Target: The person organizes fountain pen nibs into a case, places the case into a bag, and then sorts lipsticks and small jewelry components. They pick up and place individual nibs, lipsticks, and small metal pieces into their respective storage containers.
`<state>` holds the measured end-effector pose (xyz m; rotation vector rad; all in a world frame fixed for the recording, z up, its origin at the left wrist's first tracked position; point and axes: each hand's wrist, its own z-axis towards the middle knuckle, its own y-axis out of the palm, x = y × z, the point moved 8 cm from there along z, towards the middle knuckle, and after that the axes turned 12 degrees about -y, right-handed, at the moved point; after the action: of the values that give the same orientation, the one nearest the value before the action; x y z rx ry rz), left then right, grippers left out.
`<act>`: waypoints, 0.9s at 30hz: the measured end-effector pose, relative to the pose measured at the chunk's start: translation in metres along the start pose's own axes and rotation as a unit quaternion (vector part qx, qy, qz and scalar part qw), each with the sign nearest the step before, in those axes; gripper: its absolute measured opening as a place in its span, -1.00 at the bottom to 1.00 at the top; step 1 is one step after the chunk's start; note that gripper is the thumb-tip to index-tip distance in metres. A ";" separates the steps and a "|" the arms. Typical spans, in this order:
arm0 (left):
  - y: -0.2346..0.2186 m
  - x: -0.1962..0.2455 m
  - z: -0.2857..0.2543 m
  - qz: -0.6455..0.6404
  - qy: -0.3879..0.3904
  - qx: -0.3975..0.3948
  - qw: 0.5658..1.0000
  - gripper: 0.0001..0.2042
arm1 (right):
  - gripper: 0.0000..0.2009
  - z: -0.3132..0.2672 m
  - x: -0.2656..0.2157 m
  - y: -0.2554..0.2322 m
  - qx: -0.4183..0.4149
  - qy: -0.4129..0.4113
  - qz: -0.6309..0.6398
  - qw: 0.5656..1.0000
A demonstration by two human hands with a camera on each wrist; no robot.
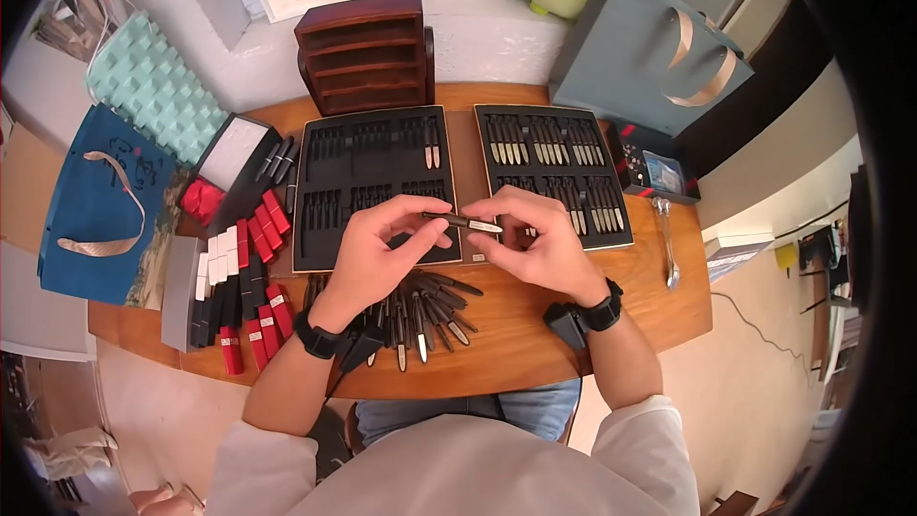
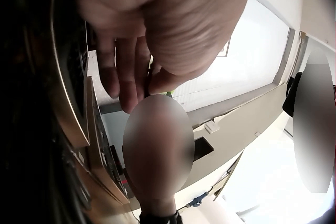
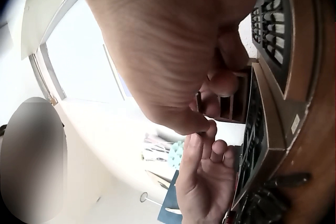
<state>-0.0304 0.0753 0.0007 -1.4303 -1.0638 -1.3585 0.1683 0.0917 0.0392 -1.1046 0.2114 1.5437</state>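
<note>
In the head view, a dark slim pen-like piece with a silvery tip [image 1: 482,226] lies level between both hands, above the gap between two black trays. The left hand [image 1: 387,244] pinches its dark end between thumb and fingers; the right hand [image 1: 535,237] pinches it near the silvery end. The left tray [image 1: 371,186] has dark pieces in its slots, with two silvery-tipped ones at upper right. Rows of silvery-tipped pieces fill the right tray [image 1: 554,167]. In the wrist views the left hand [image 2: 163,29] and right hand [image 3: 163,56] largely hide the piece.
A pile of similar dark pieces [image 1: 420,320] lies near the front edge. Red, white and black small boxes [image 1: 258,234] stand at left beside a blue bag [image 1: 100,205]. Behind are a wooden shelf stand [image 1: 368,53] and a grey bag [image 1: 630,57]; spoons [image 1: 669,244] lie at right.
</note>
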 end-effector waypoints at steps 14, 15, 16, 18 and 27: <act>-0.009 0.012 -0.001 -0.005 0.073 0.019 0.997 -0.78 | -0.70 0.000 -0.001 -0.009 0.035 -0.094 -0.041 0.994; -0.009 0.012 -0.001 -0.005 0.073 0.019 0.997 -0.78 | -0.70 0.000 -0.002 -0.009 0.033 -0.096 -0.045 0.994; -0.010 0.012 -0.001 -0.008 0.075 0.023 0.997 -0.78 | -0.71 0.000 -0.002 -0.009 0.030 -0.098 -0.048 0.994; -0.010 0.012 -0.001 -0.011 0.077 0.027 0.997 -0.79 | -0.71 0.000 -0.003 -0.009 0.033 -0.099 -0.050 0.993; -0.018 0.015 -0.002 -0.023 0.098 0.051 0.994 -0.78 | -0.72 0.000 -0.003 -0.012 0.043 -0.107 -0.069 0.991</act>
<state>-0.0478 0.0780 0.0168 -1.1773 -1.0271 -1.4243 0.1780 0.0938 0.0465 -0.8607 0.0522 1.5019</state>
